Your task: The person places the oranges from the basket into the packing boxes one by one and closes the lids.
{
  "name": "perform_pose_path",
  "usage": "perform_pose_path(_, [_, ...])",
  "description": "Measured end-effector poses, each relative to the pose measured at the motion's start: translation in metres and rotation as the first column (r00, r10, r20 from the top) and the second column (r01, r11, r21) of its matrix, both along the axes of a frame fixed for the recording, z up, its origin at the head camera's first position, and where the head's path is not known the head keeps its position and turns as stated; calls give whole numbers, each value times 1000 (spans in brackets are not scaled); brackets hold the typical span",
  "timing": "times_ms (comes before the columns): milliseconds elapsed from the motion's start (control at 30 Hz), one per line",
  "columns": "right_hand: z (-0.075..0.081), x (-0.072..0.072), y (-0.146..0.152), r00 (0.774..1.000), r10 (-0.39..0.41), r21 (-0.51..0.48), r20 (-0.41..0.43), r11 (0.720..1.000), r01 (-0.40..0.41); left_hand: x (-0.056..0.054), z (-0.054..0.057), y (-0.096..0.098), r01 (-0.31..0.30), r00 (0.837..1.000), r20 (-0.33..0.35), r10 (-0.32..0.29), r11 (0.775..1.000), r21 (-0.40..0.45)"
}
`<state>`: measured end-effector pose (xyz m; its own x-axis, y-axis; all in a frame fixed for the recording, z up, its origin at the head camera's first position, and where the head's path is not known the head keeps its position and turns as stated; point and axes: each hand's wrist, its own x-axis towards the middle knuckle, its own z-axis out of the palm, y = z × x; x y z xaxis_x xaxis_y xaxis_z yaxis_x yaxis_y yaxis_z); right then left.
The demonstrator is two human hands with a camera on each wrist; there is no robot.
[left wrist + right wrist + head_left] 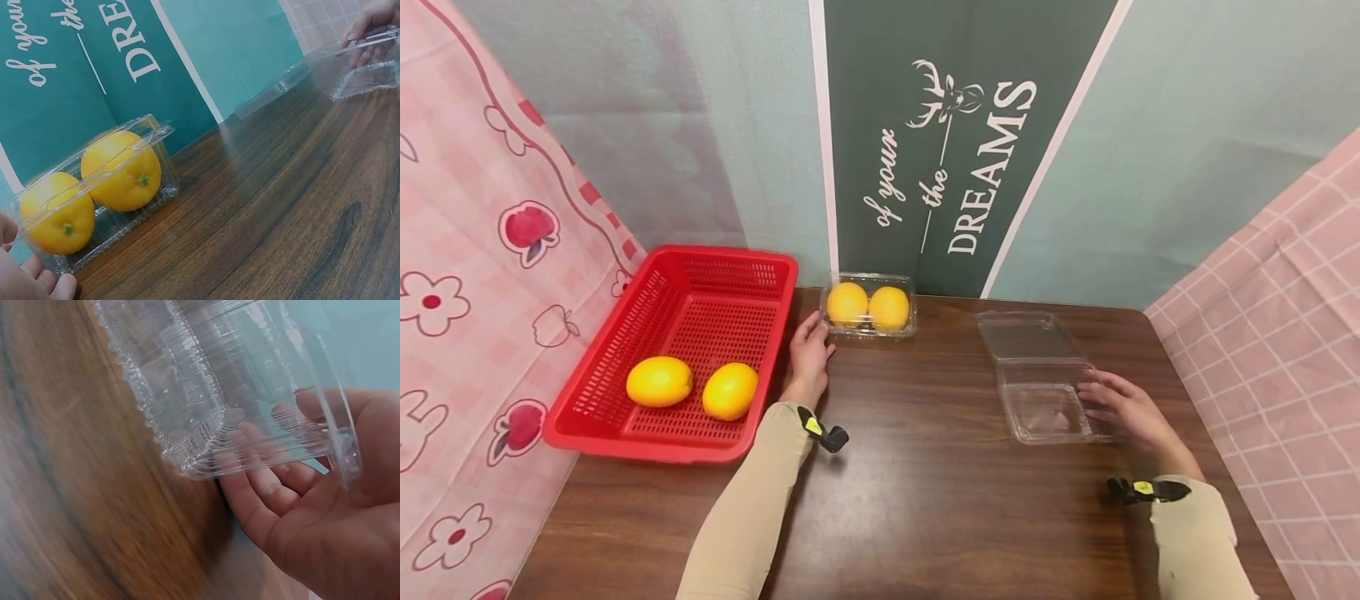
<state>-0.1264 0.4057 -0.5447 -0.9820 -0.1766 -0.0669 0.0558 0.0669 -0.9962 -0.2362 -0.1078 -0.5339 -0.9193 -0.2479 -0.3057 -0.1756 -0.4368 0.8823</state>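
Note:
My left hand (808,358) is at the left end of a closed clear plastic box (169,187) with two yellow-orange oranges (889,309) inside. Its fingertips (62,287) lie right at the box's lower corner, fingers loosely extended. Across the table, my right hand (1127,408) grips the right side wall of another clear plastic box (1011,408), which has its lid (1030,336) folded back and no fruit in it. In the right wrist view the thumb is over the rim and the curled fingers (250,506) show through the ribbed wall.
A red slotted basket (647,450) stands on the left of the brown wooden table (925,500), holding two more oranges (658,382). A printed cloth backdrop (737,167) rises along the back edge, with pink patterned cloths on both sides.

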Motion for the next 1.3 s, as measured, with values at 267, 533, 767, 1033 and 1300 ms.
perform_pose_path(267, [-1,-2,-20,1000,22,-24,3,999,-22,0,0,1,-4,1000,5,4,1000,2])
perform_pose_path(533, [-1,-3,-40,999,27,50,26,998,-28,0,0,0,1,1000,11,-1,1000,5])
perform_pose_path(767, [-3,-4,-58,1000,-8,147,21,989,5,1,1,1,2,1000,6,-2,1000,9])
perform_pose_path(1033, [-3,-4,-74,1000,-19,202,12,979,17,0,0,0,-1,1000,0,1,1000,9])
perform_pose_path(1300, [0,-8,-88,1000,-20,238,19,971,15,1,1,1,-3,1000,3,3,1000,5])
